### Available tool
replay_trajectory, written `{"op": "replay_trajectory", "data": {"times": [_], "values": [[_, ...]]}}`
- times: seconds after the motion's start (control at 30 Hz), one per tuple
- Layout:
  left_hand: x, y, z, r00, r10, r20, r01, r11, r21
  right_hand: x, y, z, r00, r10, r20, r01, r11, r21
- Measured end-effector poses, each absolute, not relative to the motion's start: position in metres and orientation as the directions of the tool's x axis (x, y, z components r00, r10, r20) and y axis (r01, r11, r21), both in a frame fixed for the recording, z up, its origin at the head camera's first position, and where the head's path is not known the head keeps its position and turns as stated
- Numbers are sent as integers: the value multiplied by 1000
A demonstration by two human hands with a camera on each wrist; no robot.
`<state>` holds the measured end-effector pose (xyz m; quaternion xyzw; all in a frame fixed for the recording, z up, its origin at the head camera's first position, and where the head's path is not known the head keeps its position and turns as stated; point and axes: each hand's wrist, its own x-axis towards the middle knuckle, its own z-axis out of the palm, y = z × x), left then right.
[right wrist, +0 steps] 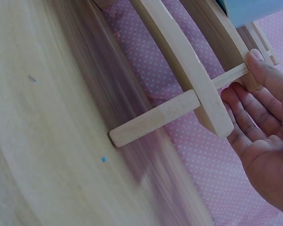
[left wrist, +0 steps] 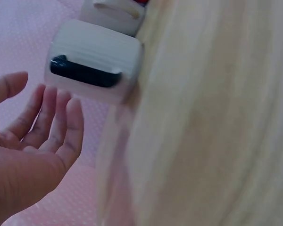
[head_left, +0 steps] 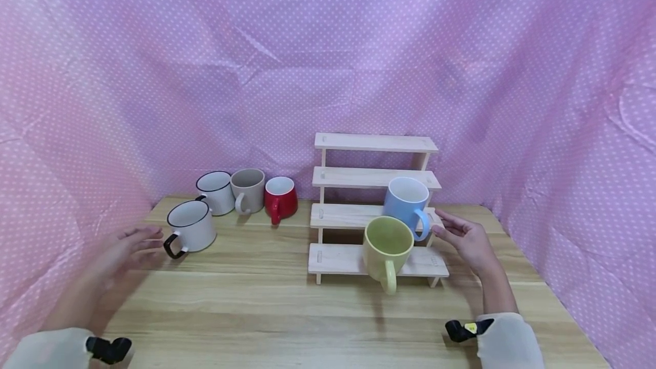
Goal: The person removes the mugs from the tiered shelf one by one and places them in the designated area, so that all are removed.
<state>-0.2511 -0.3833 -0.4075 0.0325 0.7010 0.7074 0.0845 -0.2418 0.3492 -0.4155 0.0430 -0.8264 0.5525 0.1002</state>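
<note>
A four-step wooden display stand (head_left: 335, 259) stands right of centre. My right hand (head_left: 468, 241) grips its right end, and the right wrist view shows the thumb (right wrist: 263, 66) at a shelf's end with fingers below. On the second step from the bottom sits a light blue mug (head_left: 402, 208). The yellow-green mug (head_left: 381, 255) rests on the bottom step, its handle toward me. At the left, my left hand (head_left: 130, 249) is held beside a white enamel mug (head_left: 197, 232) with black rim and handle. Its fingers are spread and loosely bent, holding nothing.
Behind the near white mug, another white black-rimmed mug (head_left: 220, 198), a grey-beige mug (head_left: 251, 189) and a red mug (head_left: 287, 201) stand in a row on the wooden table (head_left: 246, 312). Pink dotted cloth (head_left: 246, 73) hangs around the table's back and sides.
</note>
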Motion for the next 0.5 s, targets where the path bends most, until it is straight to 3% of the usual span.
{"op": "replay_trajectory", "data": {"times": [0.2,0.5], "values": [[-261,-370,-385,-996,86,3,-8,-134,991,-241,349,-415,-976,39,214,-182,396,-900],[-269,-334,-356,-994,89,62,50,-136,989,-240,349,-413,-978,44,204,-168,420,-892]]}}
